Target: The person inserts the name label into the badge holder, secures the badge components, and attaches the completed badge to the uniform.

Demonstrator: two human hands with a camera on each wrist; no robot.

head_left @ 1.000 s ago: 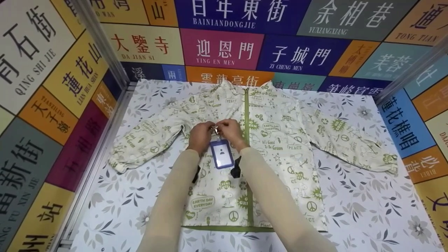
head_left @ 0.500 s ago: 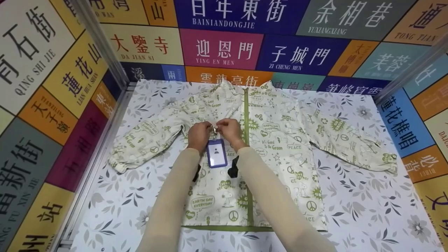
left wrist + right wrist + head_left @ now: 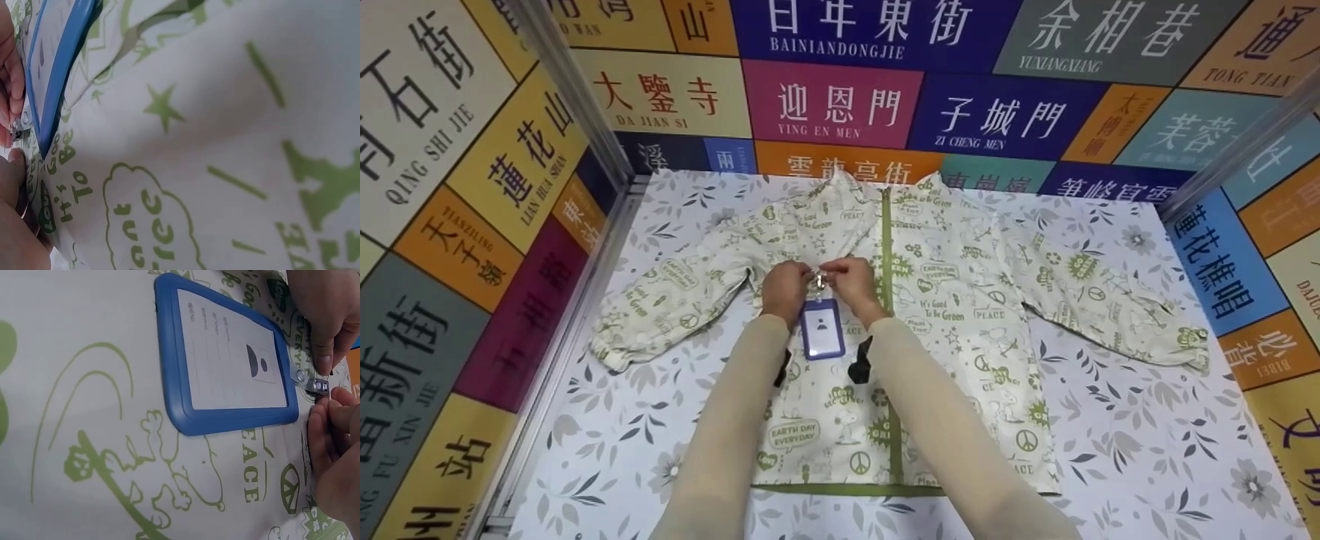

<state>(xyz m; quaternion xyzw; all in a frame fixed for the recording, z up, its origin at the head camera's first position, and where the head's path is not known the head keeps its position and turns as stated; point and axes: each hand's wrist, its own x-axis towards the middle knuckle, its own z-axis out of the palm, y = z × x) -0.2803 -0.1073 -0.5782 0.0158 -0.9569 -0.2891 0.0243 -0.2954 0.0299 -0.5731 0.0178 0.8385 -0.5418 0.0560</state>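
Note:
A blue-framed ID badge holder (image 3: 823,330) with a white card hangs from a small metal clip (image 3: 820,281) over the chest of a cream jacket (image 3: 967,322) printed in green. My left hand (image 3: 785,291) pinches at the clip from the left, its thumb right against the metal in the right wrist view. From the other side my right hand (image 3: 851,285) pinches the same clip with thumb and fingers. The fingertips nearly meet above the badge. In the right wrist view the badge holder (image 3: 225,363) lies close over the cloth; the fingers partly hide the clip (image 3: 318,385).
The jacket lies spread front up, sleeves out, with a green zip strip (image 3: 887,247) down the front. Beneath it is a table (image 3: 1140,442) with a leaf-patterned cover. Panels with street names (image 3: 832,101) stand at the back and both sides.
The badge has swung slightly to the left and hangs straighter than a second ago. Both hands stay at the clip, with small finger shifts.

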